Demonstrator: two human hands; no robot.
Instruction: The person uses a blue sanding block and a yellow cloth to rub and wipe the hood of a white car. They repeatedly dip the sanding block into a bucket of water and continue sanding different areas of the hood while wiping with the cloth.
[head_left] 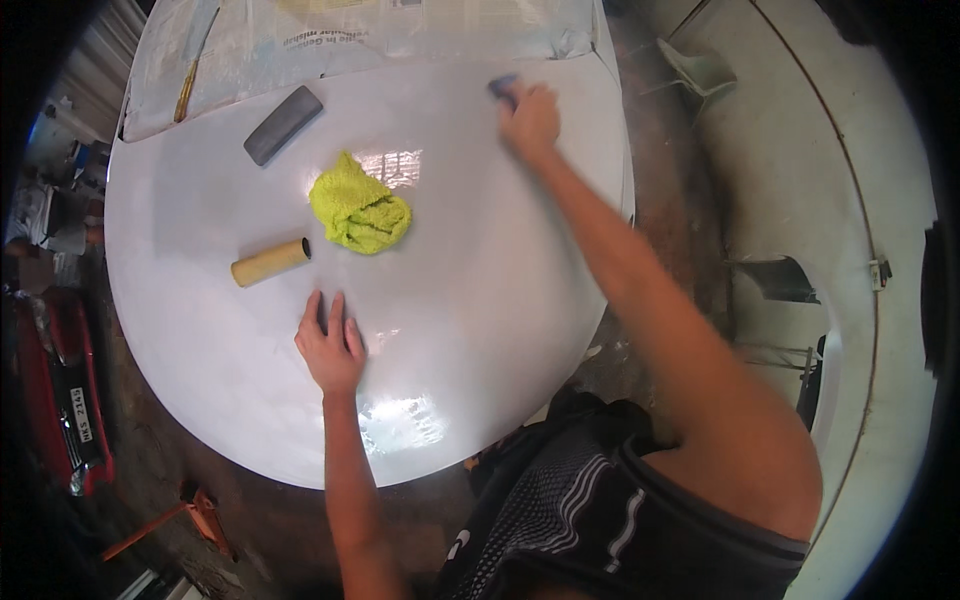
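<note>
A glossy white car hood (480,300) spreads out in front of me. My right hand (532,122), slightly blurred, reaches to its far right part. Its fingers are closed on a small dark blue pad (503,86) held against the surface; its exact kind cannot be made out. My left hand (332,348) rests on the near left part of the hood with fingers stretched out, holding nothing. Just beyond those fingertips lies a tan hollow tube (271,263). A crumpled yellow-green cloth (360,208) sits near the middle, and a grey rectangular block (283,125) lies farther left.
Newspaper sheets (350,40) cover the area past the hood's far edge, with a thin brown strip (186,92) at their left. A white car body (830,180) stands to the right. On the floor at left are a red bumper (48,385) and an orange metal tool (207,522).
</note>
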